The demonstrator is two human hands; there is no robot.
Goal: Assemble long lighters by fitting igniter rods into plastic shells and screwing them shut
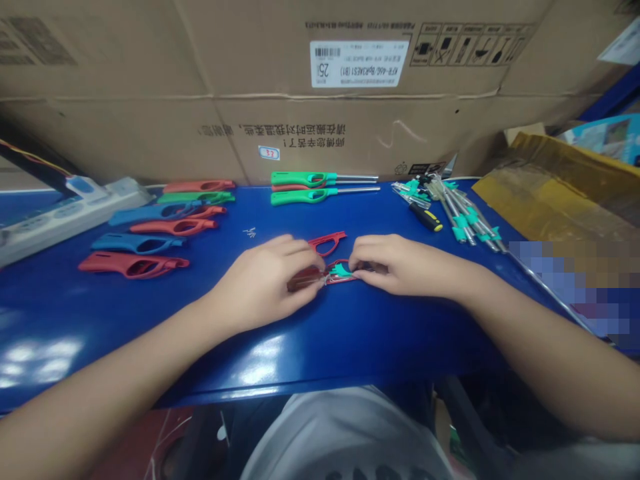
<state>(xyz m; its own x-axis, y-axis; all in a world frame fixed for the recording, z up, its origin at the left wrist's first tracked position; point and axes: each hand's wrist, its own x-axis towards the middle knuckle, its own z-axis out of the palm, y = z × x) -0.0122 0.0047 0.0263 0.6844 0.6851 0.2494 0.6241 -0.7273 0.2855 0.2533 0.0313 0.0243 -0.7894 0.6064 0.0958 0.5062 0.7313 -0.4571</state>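
A red shell (pixel 345 277) lies flat on the blue surface (pixel 350 333), right between the two hands, and both touch it. A small teal part (pixel 343 269) sits on it, in the gap between the fingertips.

The left hand (pixel 265 280) is knuckles up, its fingers curled close together and pressed onto the left end of the red shell, with the thumb tucked below. The right hand (pixel 395 263) is curled the same way, its fingertips closed on the right end, just beside the teal part. Neither hand is spread open.

Just beyond the fingertips lies a second red half (pixel 330 241), apart from the hands. Farther beyond are two green lighters (pixel 300 188) with metal tubes, side by side. Beyond the right hand lies a heap of metal tubes (pixel 463 215) with teal ends and a screwdriver (pixel 426 218) with a black and yellow handle. Beyond the left hand and to its left lie red, blue and green shells (pixel 150 230) in loose rows, with a few small screws (pixel 250 232) nearer the hand. A power strip (pixel 75 207) lies far left. Cardboard boxes (pixel 320 127) stand behind it all.
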